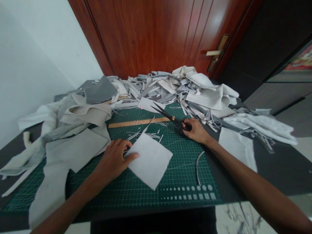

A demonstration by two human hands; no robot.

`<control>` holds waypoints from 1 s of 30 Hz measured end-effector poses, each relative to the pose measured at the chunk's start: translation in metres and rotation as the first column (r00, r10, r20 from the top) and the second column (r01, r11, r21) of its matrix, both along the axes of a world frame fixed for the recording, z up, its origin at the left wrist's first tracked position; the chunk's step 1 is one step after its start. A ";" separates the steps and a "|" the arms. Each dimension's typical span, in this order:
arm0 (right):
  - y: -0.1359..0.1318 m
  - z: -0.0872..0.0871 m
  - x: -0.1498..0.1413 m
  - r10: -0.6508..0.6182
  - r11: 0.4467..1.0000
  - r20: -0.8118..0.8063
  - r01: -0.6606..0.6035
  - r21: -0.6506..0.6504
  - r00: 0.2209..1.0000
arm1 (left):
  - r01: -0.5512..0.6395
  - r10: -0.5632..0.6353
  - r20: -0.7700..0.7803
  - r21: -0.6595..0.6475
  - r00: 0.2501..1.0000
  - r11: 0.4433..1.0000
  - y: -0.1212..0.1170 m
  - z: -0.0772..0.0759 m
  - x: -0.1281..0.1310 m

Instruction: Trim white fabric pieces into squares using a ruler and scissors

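A white square of fabric (151, 161) lies on the green cutting mat (180, 175). My left hand (113, 159) rests on the square's left edge, thumb pressed on the cloth and fingers curled over its corner. My right hand (196, 130) is further back on the mat, fingers closed in the handles of black scissors (168, 116), whose blades are open and point back left over the mat. A wooden ruler (138, 123) lies across the mat between the hands and the scrap pile.
A big heap of white and grey fabric scraps (180, 89) fills the table's far side before a red-brown door (156, 35). Larger grey pieces (73, 130) cover the left. A thin cut strip (198, 165) and small offcuts lie on the mat.
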State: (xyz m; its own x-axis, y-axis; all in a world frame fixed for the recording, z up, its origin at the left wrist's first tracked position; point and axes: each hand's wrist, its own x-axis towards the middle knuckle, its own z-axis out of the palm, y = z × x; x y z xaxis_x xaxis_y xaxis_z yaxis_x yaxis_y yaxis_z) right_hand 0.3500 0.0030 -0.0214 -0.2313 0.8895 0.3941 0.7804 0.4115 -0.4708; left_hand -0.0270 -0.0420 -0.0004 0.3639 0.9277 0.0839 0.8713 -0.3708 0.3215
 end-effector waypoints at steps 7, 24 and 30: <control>0.000 0.000 0.000 0.012 1.000 -0.013 -0.013 -0.020 1.000 | 0.089 -0.086 0.081 -0.033 0.993 0.996 0.010 0.019 0.005; 0.000 0.005 0.014 0.211 0.951 -0.036 -0.214 -0.223 0.977 | 0.164 0.557 0.777 -0.614 0.293 0.772 0.044 0.020 0.029; -0.007 0.017 0.013 0.260 0.951 0.106 -0.235 -0.203 0.960 | -0.128 0.492 0.610 -0.541 0.621 0.831 0.044 0.010 0.015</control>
